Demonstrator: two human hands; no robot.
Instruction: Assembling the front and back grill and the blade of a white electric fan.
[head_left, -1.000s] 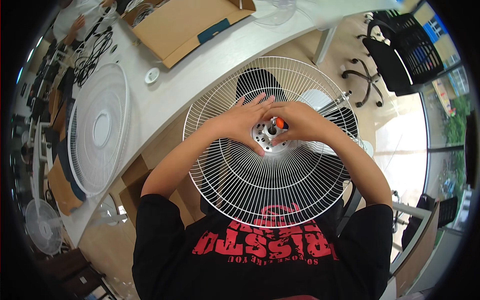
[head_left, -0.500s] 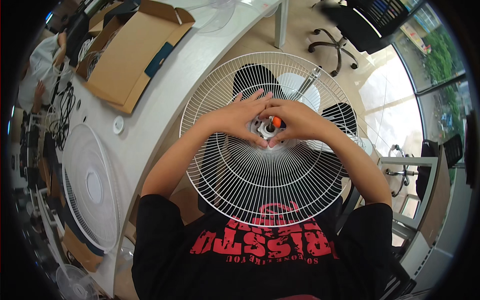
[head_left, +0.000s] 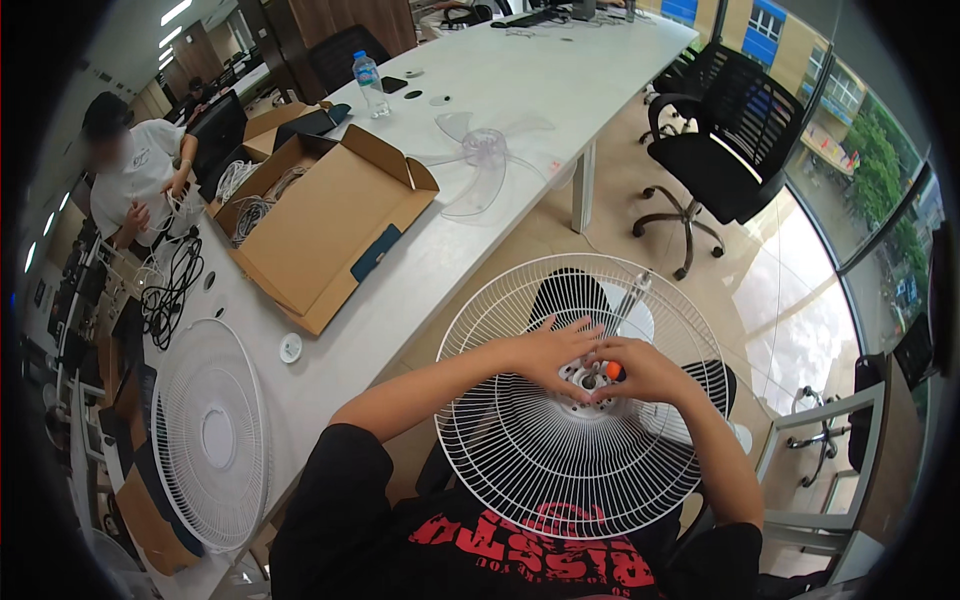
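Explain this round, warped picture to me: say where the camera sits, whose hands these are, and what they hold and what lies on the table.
The camera is worn on a person's head and looks down, and its wide lens bends straight edges, hence the round, warped look. The two bare arms coming up from the bottom belong to that person. Both hands meet at the hub of a white wire fan guard held in front of the body. The left hand rests fingers spread on the hub; the right hand grips something small with an orange tip, too small to identify. On the long white table lie an open cardboard box, a clear fan blade, a water bottle, cables, and a second fan guard. Another person sits at the far left.
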